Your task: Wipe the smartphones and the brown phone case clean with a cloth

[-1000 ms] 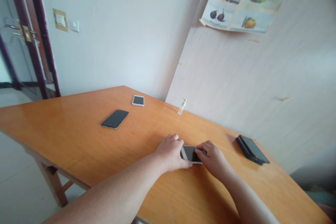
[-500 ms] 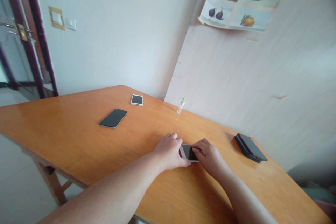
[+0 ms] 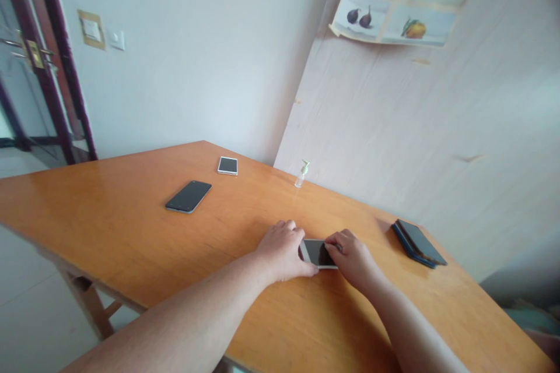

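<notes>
A white-framed smartphone [image 3: 314, 252] with a dark screen lies face up on the wooden table [image 3: 262, 326]. Its left end is gripped by my left hand [image 3: 283, 252], thumb along the near edge and fingers on the far side. Over the right part of the screen, my right hand [image 3: 351, 256] is closed, its bent fingertips at the glass. Something small and dark shows by those fingers, too hidden to name. The phone's right end is covered by this hand.
A black smartphone [image 3: 189, 196] and a white one [image 3: 228, 165] lie further left. A clear pump bottle [image 3: 301, 175] stands at the table's back edge. At the right is a stack of dark phones or tablets [image 3: 419, 243]. A wall with a fruit poster [image 3: 405, 3] rises behind.
My right hand has slid slightly right across the screen, so more of the glass shows. My left hand keeps its grip on the phone's left end.
</notes>
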{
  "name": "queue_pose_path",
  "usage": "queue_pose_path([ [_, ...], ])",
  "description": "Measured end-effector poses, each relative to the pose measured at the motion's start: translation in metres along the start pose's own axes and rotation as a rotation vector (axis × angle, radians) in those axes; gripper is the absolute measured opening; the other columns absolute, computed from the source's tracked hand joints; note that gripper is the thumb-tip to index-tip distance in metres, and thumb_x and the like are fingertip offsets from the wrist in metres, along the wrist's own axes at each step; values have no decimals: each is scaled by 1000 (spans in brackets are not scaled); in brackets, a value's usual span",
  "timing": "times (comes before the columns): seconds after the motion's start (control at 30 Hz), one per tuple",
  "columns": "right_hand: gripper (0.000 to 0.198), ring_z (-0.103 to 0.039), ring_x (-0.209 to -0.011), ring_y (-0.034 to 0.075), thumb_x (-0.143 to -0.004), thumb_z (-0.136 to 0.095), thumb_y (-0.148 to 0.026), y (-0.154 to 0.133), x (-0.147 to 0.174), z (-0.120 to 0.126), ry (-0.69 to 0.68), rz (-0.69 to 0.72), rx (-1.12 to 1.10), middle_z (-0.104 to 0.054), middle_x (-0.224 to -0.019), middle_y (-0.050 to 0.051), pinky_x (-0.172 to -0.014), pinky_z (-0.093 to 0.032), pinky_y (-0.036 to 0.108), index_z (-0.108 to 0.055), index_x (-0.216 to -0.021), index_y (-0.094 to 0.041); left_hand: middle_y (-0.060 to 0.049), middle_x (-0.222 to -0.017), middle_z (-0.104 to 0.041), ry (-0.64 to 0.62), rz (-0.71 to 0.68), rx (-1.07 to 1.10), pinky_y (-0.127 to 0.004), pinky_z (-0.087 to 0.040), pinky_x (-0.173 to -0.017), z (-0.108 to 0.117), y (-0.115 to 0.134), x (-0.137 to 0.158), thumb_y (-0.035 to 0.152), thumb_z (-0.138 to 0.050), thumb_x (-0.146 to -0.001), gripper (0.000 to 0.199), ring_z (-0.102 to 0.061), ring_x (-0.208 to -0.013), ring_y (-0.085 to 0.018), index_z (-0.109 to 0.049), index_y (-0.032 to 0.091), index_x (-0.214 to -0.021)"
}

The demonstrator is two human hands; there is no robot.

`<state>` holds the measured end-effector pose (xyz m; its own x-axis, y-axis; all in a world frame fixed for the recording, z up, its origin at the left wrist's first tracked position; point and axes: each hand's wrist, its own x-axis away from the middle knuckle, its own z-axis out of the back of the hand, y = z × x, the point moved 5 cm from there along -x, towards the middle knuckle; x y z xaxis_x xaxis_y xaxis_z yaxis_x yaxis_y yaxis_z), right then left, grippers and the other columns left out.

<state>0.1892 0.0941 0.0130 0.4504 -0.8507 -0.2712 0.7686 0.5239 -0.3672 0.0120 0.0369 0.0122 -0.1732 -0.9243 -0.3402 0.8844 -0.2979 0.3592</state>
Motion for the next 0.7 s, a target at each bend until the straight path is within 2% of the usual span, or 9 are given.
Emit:
queue_pose_path([
  [0.1,15,-59,-84,17,-80,-53,-19,-18,5,0,-69,76,-56,-62,-87,4,-76,-43,27,-68,-81,-20,-8,-95,-59,-14,3,-3,-36,-47,-76,-1,0,0,66,-71,-57,53,-58,-92,-27,-61,22,-84],
  [0.2,13,-59,-84,18,-79,-55,-21,-12,7,5,-109,53,-55,-63,-84,4,-76,-43,28,-67,-78,-20,-8,-96,-59,-20,2,8,-36,-47,-78,0,0,0,66,-72,-56,54,-58,-94,-28,-62,22,-86],
  [0.33,15,-59,-83,19,-81,-54,-25,13,2,9,-20,-67,24,-63,-84,5,-77,-43,30,-67,-81,-19,-8,-97,-60,-22,-10,11,-36,-47,-78,1,0,0,68,-71,-56,57,-58,-95,-28,-63,22,-89],
  [0.47,13,-59,-82,18,-82,-52,-23,2,0,0,37,-55,51,-61,-84,5,-76,-43,29,-63,-83,-19,-7,-95,-60,-12,-11,0,-36,-47,-77,1,1,0,66,-72,-56,55,-58,-94,-28,-62,22,-87],
  [0.6,15,-59,-85,17,-80,-51,-18,-22,6,-2,-60,66,-17,-62,-89,5,-76,-43,27,-64,-85,-20,-8,-94,-59,-10,-8,4,-35,-47,-76,0,0,0,66,-71,-56,53,-58,-91,-27,-61,22,-83],
  [0.7,13,-59,-85,18,-78,-54,-21,-15,8,5,-133,62,-35,-64,-88,4,-76,-43,28,-66,-82,-21,-8,-94,-59,-12,-15,12,-35,-47,-76,0,0,0,66,-72,-56,53,-58,-91,-27,-62,22,-84],
])
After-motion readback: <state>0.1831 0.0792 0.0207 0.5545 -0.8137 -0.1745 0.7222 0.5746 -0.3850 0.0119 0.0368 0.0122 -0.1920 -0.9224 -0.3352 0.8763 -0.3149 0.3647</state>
